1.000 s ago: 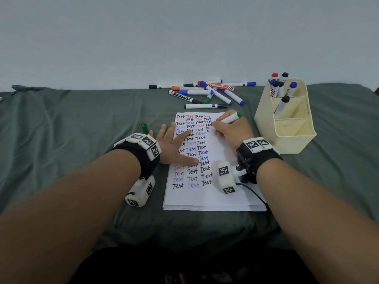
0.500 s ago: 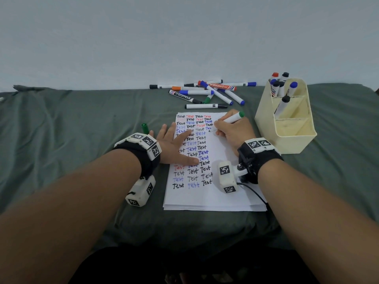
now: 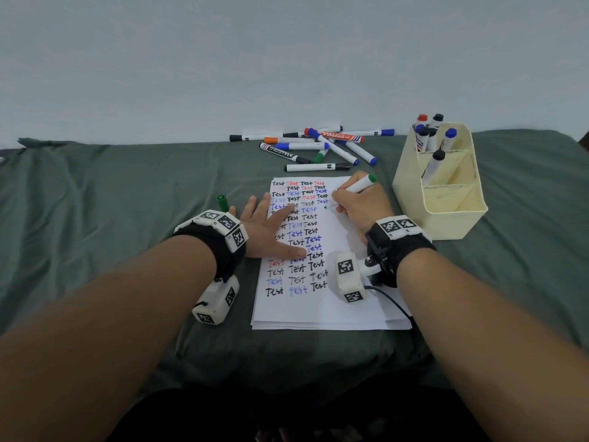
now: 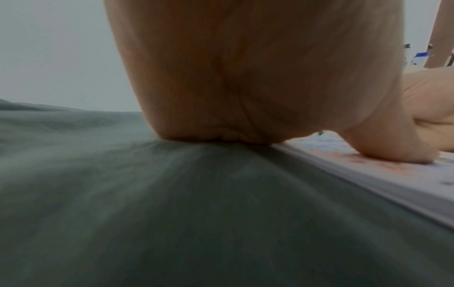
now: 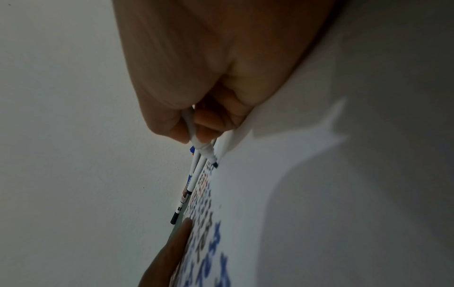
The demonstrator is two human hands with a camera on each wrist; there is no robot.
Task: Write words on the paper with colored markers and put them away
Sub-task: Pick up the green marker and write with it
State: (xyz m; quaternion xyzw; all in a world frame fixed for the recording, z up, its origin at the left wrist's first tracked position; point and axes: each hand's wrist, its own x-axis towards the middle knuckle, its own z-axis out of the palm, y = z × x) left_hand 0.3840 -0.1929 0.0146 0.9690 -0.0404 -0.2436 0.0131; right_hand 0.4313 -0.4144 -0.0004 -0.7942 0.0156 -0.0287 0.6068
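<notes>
I am pinching the green marker (image 3: pixel 360 186) in my right hand (image 3: pixel 361 207), its tip touching the paper (image 3: pixel 322 309) partway down the right column. My left hand (image 3: pixel 266 231) is lying flat, fingers spread, pinning the sheet. I judge I am starting another word; next come steady strokes.

The head view is evenly and softly lit, rather dim, with a cool grey cast; the pale wall (image 3: pixel 287 59) shows no glare. Straight lines bow toward its edges, and both forearms swell at the bottom corners. In the left wrist view the green cloth (image 4: pixel 147 213) is smeared and out of focus. The right wrist view is darker: the paper (image 5: pixel 319 194) carries broad soft shadow, its writing blurred.
</notes>
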